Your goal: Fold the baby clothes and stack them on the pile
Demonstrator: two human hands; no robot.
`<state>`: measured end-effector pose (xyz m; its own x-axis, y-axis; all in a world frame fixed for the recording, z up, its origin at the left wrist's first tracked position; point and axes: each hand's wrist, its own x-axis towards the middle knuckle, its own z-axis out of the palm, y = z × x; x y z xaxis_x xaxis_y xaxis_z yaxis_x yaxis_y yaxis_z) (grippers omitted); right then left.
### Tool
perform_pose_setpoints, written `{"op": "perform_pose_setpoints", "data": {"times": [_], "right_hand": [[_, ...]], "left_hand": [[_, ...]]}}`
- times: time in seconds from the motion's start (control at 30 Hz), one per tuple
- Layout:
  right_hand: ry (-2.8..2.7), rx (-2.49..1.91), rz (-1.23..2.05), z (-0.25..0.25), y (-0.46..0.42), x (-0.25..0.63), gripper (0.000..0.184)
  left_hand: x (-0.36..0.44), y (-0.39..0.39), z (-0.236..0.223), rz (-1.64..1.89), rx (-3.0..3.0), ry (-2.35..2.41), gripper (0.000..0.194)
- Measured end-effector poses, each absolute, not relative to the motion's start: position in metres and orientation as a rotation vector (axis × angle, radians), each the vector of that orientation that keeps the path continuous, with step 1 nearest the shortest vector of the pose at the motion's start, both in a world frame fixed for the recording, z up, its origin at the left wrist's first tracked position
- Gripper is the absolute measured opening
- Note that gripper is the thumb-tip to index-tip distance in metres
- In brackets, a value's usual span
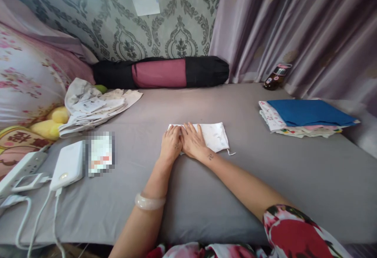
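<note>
A small white cloth lies folded on the grey bedsheet in the middle of the view. Both my hands rest side by side on its left part. My left hand presses down with fingers together and slightly bent. My right hand lies flat on the cloth with its fingers stretched out. A pale bangle sits on my left wrist. A thin string hangs from the cloth's right corner.
A stack of folded cloths with a blue one on top lies at the right. A heap of crumpled white garments lies at the left. A black and pink roll lines the wall. A power bank and cables sit at front left. A bottle stands by the curtain.
</note>
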<state>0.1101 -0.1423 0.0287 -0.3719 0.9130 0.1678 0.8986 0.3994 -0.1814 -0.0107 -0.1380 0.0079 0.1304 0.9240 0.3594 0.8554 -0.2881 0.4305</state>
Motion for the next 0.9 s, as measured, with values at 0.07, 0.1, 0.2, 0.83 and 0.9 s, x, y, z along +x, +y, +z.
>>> {"op": "perform_pose_setpoints", "data": {"times": [0.07,0.1,0.2,0.83,0.9], "right_hand": [[-2.408,-1.592,0.069,0.027,-0.143,0.109,0.051],[-2.403,-1.59,0.063,0.027,-0.143,0.109,0.051],[-2.397,-1.591,0.067,0.026,-0.142,0.109,0.051],[-2.251,-1.765,0.148,0.026,-0.159,0.157,0.054],[-2.245,-1.775,0.137,0.024,-0.159,0.156,0.054]], "left_hand": [[-0.011,-0.138,0.007,0.848,2.268,1.802,0.042],[-0.011,-0.138,0.007,0.844,2.269,1.803,0.041],[-0.012,-0.138,0.006,0.836,2.278,1.8,0.041],[0.003,-0.153,0.029,0.47,2.479,1.81,0.044],[0.004,-0.153,0.028,0.377,2.481,1.82,0.046]]}}
